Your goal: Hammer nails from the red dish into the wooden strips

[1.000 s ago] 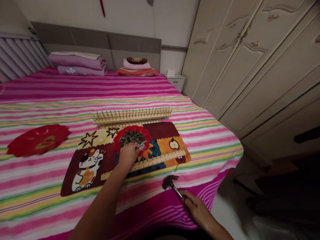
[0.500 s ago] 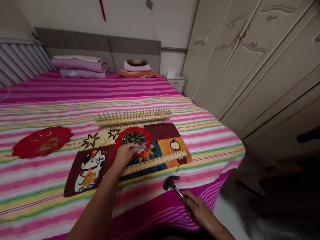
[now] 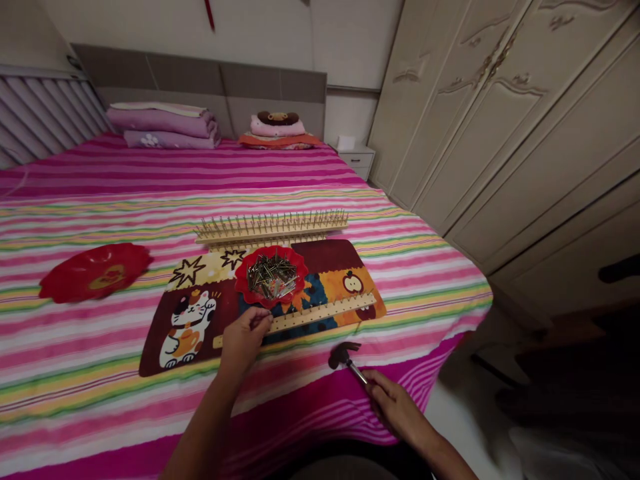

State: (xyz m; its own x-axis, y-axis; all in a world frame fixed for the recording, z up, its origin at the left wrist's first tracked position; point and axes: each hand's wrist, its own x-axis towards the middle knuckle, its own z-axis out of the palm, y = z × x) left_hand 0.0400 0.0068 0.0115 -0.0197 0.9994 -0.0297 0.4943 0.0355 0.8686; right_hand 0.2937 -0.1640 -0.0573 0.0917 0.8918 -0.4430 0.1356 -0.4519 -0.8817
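1. Striped bedsheet (image 3: 90, 347), patterned mat (image 3: 153, 343) on top; drilled wooden strip (image 3: 325, 312) across mat's near part, long axis left-right, right end angled farther away.
2. Left hand (image 3: 246, 333) at strip, fingertips together; cannot tell if anything's pinched.
3. Right hand (image 3: 395, 408) clamped on claw hammer (image 3: 345, 357) near bed edge, head pointing away and left.
4. Gold marking (image 3: 111, 277) on red tray (image 3: 63, 275), unreadable.
5. Red scalloped bowl (image 3: 241, 287): heaped nails (image 3: 270, 268).
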